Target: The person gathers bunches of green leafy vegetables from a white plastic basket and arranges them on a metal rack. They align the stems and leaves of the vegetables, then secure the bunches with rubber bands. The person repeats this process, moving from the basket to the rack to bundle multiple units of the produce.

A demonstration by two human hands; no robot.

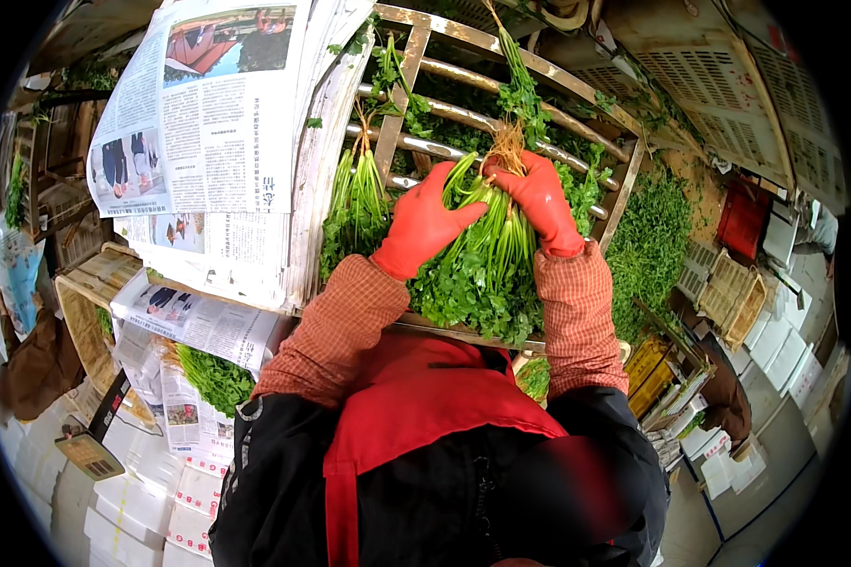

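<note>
My left hand (pixel 425 215) and my right hand (pixel 539 200), both in red rubber gloves, grip a bunch of leafy greens (pixel 487 260) with pale green stems. My right fingers are closed near its brown roots (pixel 506 140); my left thumb lies across the stems. The bunch is over a slatted metal rack (pixel 529 59) with rusty edges. Another bunch of greens (pixel 355 203) lies left of my left hand, and smaller sprigs (pixel 520 94) lie toward the back. A thick stack of newspapers (pixel 208 113) covers the rack's left side.
Newspaper-wrapped greens (pixel 208 378) sit at lower left, near a scale (pixel 90 454), a wooden crate (pixel 76 293) and white boxes (pixel 123 515). A heap of greens (pixel 648 246) lies right, beside a yellow crate (pixel 652 369) and red bin (pixel 742 215). Part of a person (pixel 818 231) shows at far right.
</note>
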